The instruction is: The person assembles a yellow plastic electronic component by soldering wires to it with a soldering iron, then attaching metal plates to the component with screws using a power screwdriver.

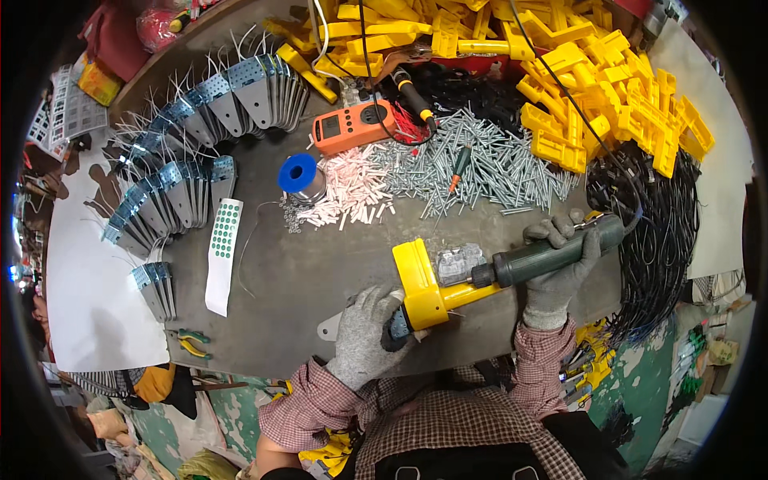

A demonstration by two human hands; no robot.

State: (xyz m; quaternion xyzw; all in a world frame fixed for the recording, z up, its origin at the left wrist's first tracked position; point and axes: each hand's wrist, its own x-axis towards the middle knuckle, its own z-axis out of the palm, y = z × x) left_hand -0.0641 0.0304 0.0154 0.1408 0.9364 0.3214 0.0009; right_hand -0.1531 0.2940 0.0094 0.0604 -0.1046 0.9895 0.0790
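My left hand, in a grey glove, grips a yellow plastic housing close to the table's near edge. A bluish metal part sits against the housing, and a grey metal tab sticks out left of my fingers. My right hand, gloved too, is wrapped around a dark green electric screwdriver. The tool lies nearly level, its nose pointing left at the housing; whether the bit touches it I cannot tell. Behind the nose lies a crumpled clear and grey piece.
Screws, pink sleeves, a solder spool and an orange meter cover the middle back. Yellow housings pile up behind, black cables at right. Metal brackets, a sticker sheet and pliers lie left.
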